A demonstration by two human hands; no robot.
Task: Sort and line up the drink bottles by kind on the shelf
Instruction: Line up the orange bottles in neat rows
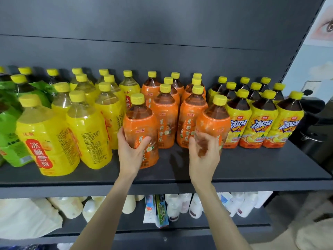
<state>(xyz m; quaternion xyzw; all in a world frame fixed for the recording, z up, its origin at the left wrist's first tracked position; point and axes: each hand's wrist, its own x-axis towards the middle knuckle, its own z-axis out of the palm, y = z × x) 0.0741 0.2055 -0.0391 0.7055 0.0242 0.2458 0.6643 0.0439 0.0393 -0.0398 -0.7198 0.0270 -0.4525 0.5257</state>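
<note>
Rows of yellow-capped drink bottles stand on a dark shelf (252,170). My left hand (130,150) grips an orange-labelled tea bottle (141,123) at the front of the orange group. My right hand (204,152), blurred, is wrapped around the lower part of a second orange bottle (214,121) that leans a little to the left. More orange bottles (165,112) stand behind them. Yellow-labelled clear bottles (86,130) fill the left, green-labelled ones (10,134) the far left, and yellow-and-orange iced-tea bottles (261,123) the right.
The shelf's front strip between the hands and its edge is bare. A dark back panel (162,33) closes the rear. On the lower shelf lie white bottles (241,204), a tube box (161,212) and pale packages (27,217). A black object (311,127) sits beyond the right end.
</note>
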